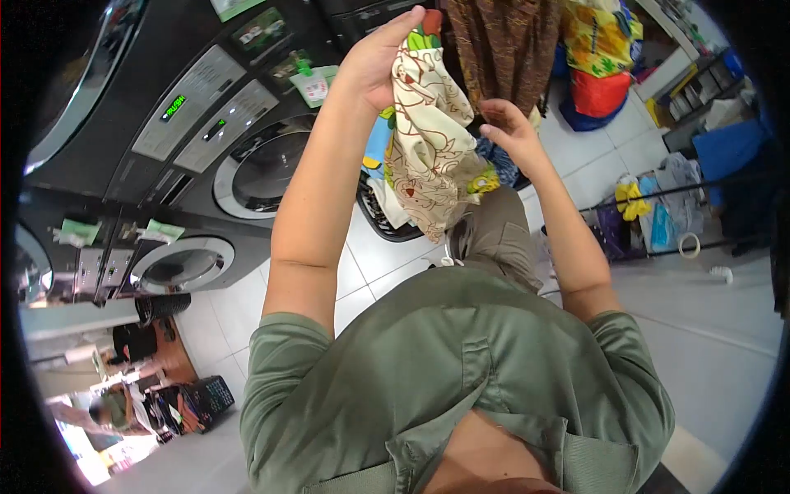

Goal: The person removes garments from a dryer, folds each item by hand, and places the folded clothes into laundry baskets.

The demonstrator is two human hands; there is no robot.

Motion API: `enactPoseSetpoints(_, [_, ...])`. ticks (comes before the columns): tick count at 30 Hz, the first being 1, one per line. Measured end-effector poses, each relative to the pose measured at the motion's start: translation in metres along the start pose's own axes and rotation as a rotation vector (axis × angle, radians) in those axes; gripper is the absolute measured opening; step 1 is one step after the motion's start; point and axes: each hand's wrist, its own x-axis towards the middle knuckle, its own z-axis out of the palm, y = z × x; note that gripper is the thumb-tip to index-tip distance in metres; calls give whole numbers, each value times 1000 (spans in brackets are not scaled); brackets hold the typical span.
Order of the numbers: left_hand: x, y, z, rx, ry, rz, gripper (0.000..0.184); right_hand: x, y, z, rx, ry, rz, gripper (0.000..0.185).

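A cream garment with brown cartoon outlines and green, red and yellow trim hangs from my left hand, its fingers closed on the upper edge. Folds hide what type of garment it is. My right hand is beside the cloth on the right, thumb and fingers apart, with nothing visible in it. Below, partly covered by the garment, a black laundry basket holds more clothes, among them a blue and yellow piece.
Front-loading machines line the left side, with lit panels. Brown patterned fabric hangs just beyond my hands. A colourful bag stands on the tiled floor at upper right. A rack with plastic bags is on the right.
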Motion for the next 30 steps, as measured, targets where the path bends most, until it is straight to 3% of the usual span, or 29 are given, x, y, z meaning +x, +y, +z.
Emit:
enactPoseSetpoints(2, [-18, 12, 0, -79, 26, -7, 23, 4, -35, 40, 366, -105, 125, 53])
enactPoseSetpoints(3, [-27, 15, -2, -85, 28, -32, 24, 13, -27, 64, 332, -134, 185, 61])
enactPoseSetpoints(4, [-36, 19, -5, -91, 30, -57, 24, 18, -24, 88, 399, -65, 153, 48])
enactPoseSetpoints(6, [-58, 36, -18, -27, 12, -1, 25, 33, -9, 103, 280, -210, 188, 30])
enactPoseSetpoints(8, [-87, 57, -38, 83, -51, 50, 32, 48, -27, 94, -199, -109, 138, 17])
enactPoseSetpoints(9, [-101, 73, -48, 97, -27, 74, 36, 64, -25, 80, -332, -49, -74, 22])
enactPoseSetpoints(10, [-111, 84, -63, 310, 207, 210, 36, 81, -23, 66, -265, -13, -107, 23])
enactPoseSetpoints(11, [-120, 95, -81, 346, 312, 283, 35, 98, -33, 51, -210, -113, -239, 19])
enactPoseSetpoints(12, [-124, 104, -101, 382, 415, 358, 35, 104, -68, 45, -266, -241, -235, 17])
enactPoseSetpoints(14, [-120, 105, -155, 1037, 887, 461, 37, 109, -131, 49, -35, -447, 23, 23])
enactPoseSetpoints(15, [-122, 87, -132, 1402, 1103, 633, 37, 111, -151, 58, 32, -430, 28, 24])
enactPoseSetpoints(16, [-117, 71, -128, 1538, 1055, 936, 37, 114, -166, 72, 100, -410, 25, 26])
enactPoseSetpoints(17, [-111, 55, -112, 1339, 857, 1016, 36, 120, -169, 84, 101, -416, 13, 26])
enactPoseSetpoints(18, [-108, 32, -82, 949, 648, 914, 32, 126, -169, 94, 91, -410, 66, 25])
enactPoseSetpoints(20, [-104, -7, -58, 1090, 528, 860, 36, 124, -173, 110, 77, -408, 134, 25])
enactPoseSetpoints(21, [-104, -22, -52, 1236, 589, 804, 42, 122, -186, 115, 7, -395, 147, 25])
enactPoseSetpoints(22, [-95, -44, -70, 1017, 584, 734, 45, 121, -198, 116, -65, -384, 159, 31])
enactPoseSetpoints(23, [-86, -68, -95, 1113, 623, 767, 44, 123, -205, 111, 56, -473, 80, 30])
enactPoseSetpoints(24, [-80, -88, -114, 1212, 655, 800, 43, 126, -224, 106, 75, -444, 168, 29])
enactPoseSetpoints(26, [-89, -121, -108, 1223, 753, 362, 38, 123, -254, 97, 183, -295, 120, 30])
enactPoseSetpoints(28, [-90, -138, -109, 954, 869, -56, 32, 126, -276, 79, 347, -177, 200, 29])
enactPoseSetpoints(29, [-78, -164, -150, 1079, 941, 62, 29, 137, -277, 66, 455, -254, 207, 29])
enactPoseSetpoints(30, [-78, -169, -165, 1238, 968, 227, 37, 153, -271, 52, 527, -411, 186, 26])
